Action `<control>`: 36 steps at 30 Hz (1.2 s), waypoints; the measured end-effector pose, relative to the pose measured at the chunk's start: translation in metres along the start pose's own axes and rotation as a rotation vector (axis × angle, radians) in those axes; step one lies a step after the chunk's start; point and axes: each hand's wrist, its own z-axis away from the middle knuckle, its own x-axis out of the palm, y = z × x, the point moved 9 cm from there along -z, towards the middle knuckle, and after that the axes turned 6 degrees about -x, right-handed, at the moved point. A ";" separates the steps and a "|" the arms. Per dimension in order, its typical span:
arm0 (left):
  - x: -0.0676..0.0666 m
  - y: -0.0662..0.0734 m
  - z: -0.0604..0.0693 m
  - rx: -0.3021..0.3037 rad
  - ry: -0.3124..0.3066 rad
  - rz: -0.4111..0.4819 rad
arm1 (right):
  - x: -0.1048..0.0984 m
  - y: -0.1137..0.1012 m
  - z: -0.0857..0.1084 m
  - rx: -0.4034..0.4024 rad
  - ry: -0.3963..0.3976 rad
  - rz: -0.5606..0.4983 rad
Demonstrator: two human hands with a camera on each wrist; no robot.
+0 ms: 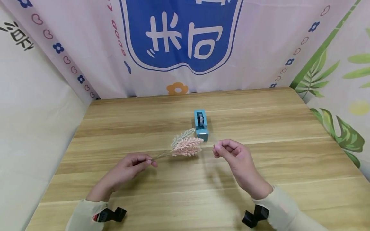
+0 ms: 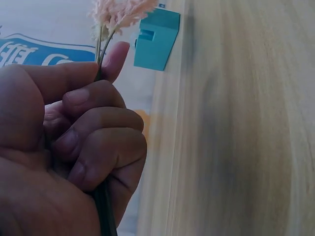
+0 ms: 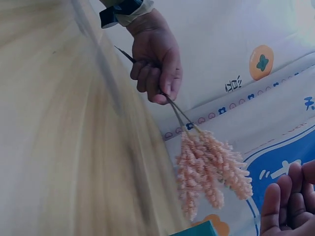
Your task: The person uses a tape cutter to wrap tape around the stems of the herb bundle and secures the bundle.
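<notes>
My left hand [image 1: 131, 165] grips the thin stems of a small bunch of artificial flower sprigs [image 1: 187, 147], with the fingers curled round them. The fluffy heads, pink and pale green, point right above the wooden table. In the right wrist view, the pink sprigs [image 3: 209, 169] hang below the left hand [image 3: 156, 61], and the stem ends stick out behind it. Just beyond the heads stands a blue tape dispenser [image 1: 201, 135] with a roll in it. My right hand [image 1: 238, 162] is raised right of the flowers, thumb against the bent forefinger; whether something clear lies between them cannot be told.
The wood-grain table [image 1: 138, 122] runs back to a printed curtain [image 1: 254, 41] with a blue emblem. Light fabric walls with leaf prints [image 1: 347, 131] flank it. Each wrist carries a black camera [image 1: 111, 214].
</notes>
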 end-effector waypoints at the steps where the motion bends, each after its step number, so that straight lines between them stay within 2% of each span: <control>1: 0.001 -0.001 0.000 -0.001 -0.011 -0.012 | 0.000 -0.002 -0.002 -0.001 -0.003 0.003; 12: 0.012 0.005 -0.012 -0.027 -0.085 -0.165 | 0.008 -0.014 -0.013 0.013 0.010 -0.009; 20: 0.025 0.017 -0.024 0.005 -0.077 -0.197 | 0.013 -0.016 -0.014 0.026 0.001 -0.008; 23: 0.032 0.023 -0.034 0.027 -0.091 -0.184 | 0.013 -0.016 -0.013 0.036 0.008 -0.012; 28: 0.047 0.028 -0.052 0.029 -0.118 -0.162 | 0.014 -0.015 -0.011 0.057 0.012 -0.016; 36: 0.066 0.041 -0.081 -0.008 -0.088 -0.190 | 0.016 -0.008 -0.008 0.068 0.008 -0.024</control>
